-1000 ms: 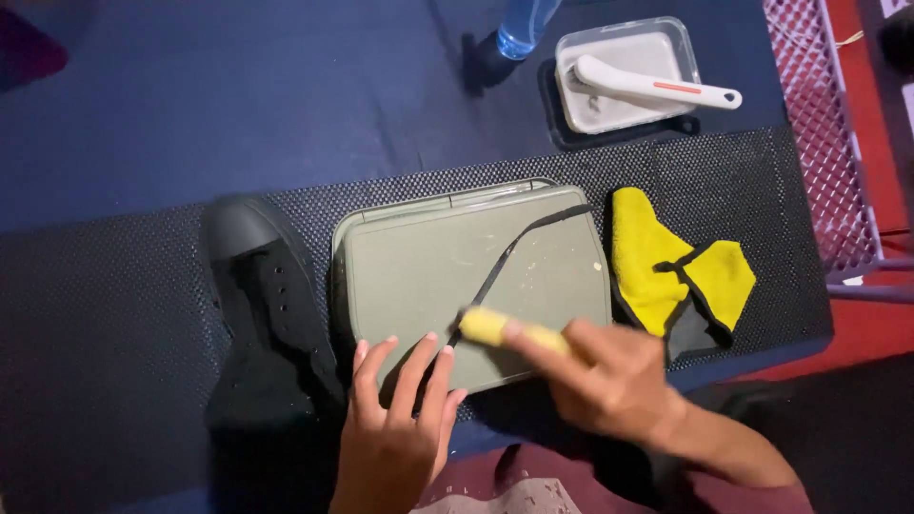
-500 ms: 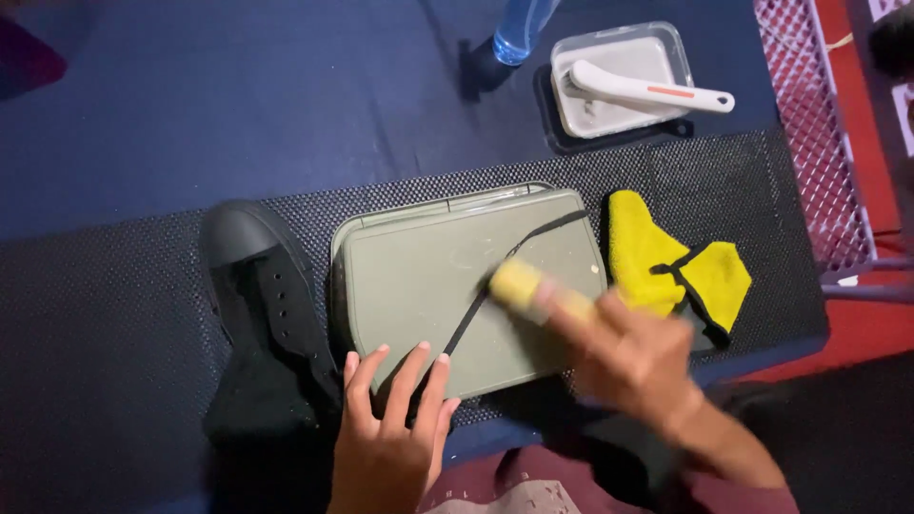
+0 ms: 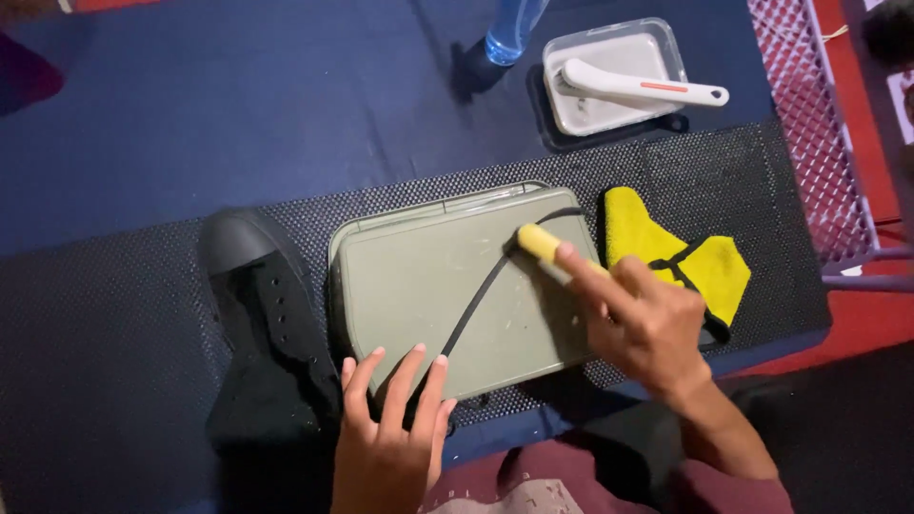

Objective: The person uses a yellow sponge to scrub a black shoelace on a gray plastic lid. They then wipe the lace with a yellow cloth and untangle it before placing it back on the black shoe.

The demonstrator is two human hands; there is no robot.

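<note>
A grey-green tray [image 3: 409, 286] lies upside-down on a black mesh mat. A black shoelace [image 3: 476, 300] runs diagonally across it. My left hand [image 3: 390, 438] presses flat on the tray's near edge, fingers spread, pinning the lace's lower end. My right hand [image 3: 643, 319] grips a small yellow-headed brush [image 3: 538, 243], whose head rests on the lace near the tray's far right corner. A black lace-less sneaker [image 3: 262, 324] lies just left of the tray.
A yellow cloth [image 3: 657, 243] lies right of the tray, partly under my right hand. Farther back stand a clear tub [image 3: 657, 48] holding a white brush [image 3: 638, 88] and a blue bottle [image 3: 509, 29]. A pink wire basket [image 3: 819, 124] sits at right.
My right hand has slid the yellow brush up along the lace, from the tray's near middle toward its far right corner. My left hand has stayed put.
</note>
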